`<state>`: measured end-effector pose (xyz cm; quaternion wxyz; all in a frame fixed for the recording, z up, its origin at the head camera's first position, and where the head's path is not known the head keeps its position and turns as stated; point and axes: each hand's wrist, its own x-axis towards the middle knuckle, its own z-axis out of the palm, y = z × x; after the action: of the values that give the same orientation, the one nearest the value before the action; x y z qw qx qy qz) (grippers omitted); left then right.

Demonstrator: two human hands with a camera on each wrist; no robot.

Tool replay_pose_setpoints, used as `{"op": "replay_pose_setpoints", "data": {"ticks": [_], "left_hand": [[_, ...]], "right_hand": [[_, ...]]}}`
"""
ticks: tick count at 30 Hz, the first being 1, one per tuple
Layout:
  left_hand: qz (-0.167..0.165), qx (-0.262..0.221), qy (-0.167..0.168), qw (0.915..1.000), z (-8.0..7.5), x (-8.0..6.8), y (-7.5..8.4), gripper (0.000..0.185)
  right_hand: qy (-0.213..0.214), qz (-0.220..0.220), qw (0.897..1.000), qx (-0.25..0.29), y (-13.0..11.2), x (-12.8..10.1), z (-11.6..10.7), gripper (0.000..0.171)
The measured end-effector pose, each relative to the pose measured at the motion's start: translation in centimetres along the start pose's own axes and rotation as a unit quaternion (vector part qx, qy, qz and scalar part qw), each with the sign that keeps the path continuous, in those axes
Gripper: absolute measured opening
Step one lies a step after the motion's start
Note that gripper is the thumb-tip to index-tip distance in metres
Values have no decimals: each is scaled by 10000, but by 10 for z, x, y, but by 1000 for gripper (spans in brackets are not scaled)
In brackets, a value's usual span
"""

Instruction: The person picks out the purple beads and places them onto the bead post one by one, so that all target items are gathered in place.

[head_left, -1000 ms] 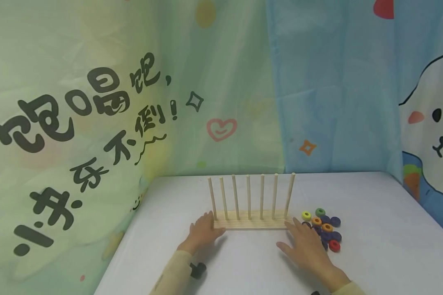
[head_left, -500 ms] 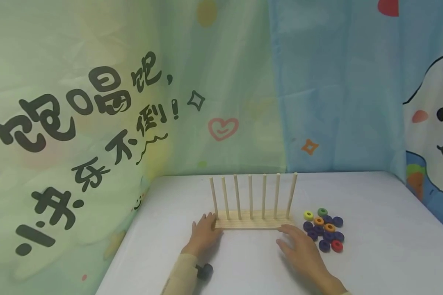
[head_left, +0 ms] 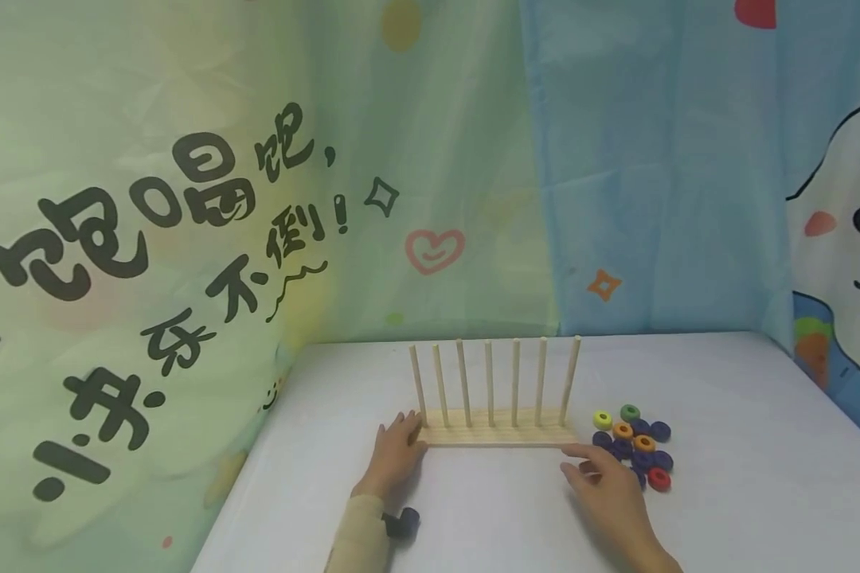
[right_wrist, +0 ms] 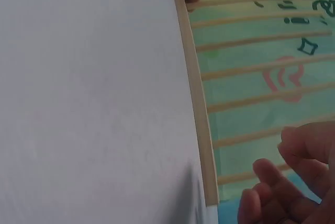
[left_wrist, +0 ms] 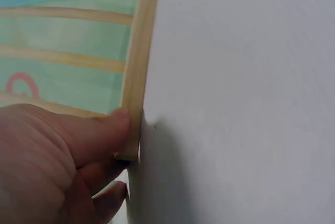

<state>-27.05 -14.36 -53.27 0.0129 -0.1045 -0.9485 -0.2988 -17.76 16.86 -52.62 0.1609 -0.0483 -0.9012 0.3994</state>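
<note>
A wooden peg rack (head_left: 498, 435) with several upright dowels stands on the white table (head_left: 724, 477). My left hand (head_left: 400, 450) lies flat at its left end, fingertips against the base; in the left wrist view a finger (left_wrist: 99, 130) presses the end of the base (left_wrist: 137, 72). My right hand (head_left: 605, 485) hovers just off the rack's right front corner with fingers loosely bent, holding nothing. It is beside a pile of coloured rings (head_left: 638, 447): purple, orange, yellow, green, red. The right wrist view shows the base (right_wrist: 198, 98) and my right fingers (right_wrist: 277, 182) apart from it.
A cartoon-printed curtain (head_left: 186, 207) hangs close behind and to the left of the table. The table's left edge (head_left: 258, 461) runs next to my left forearm. A black wrist strap (head_left: 403, 523) sits by my left sleeve. Bare tabletop lies to the right of the rings.
My right hand has come off the rack's right end, drawn back and shifted right toward the rings. My left hand stays at the left end.
</note>
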Motion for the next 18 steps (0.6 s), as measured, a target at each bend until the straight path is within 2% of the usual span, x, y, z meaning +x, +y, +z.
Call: {"op": "replay_pose_setpoints", "data": {"ticks": [9,14,18], "left_hand": [[350,-557,603,9960,15,7,-10,46],[324,-763,960,9919,15,7,-10,41],[181,-757,1098,9909,13,6,-12,36]], "right_hand": [[346,21,9993,-136,20,1,-27,29],[402,95,9987,-305,29,6,-39,26],[350,213,9981,-470,32,8,-42,29]]}}
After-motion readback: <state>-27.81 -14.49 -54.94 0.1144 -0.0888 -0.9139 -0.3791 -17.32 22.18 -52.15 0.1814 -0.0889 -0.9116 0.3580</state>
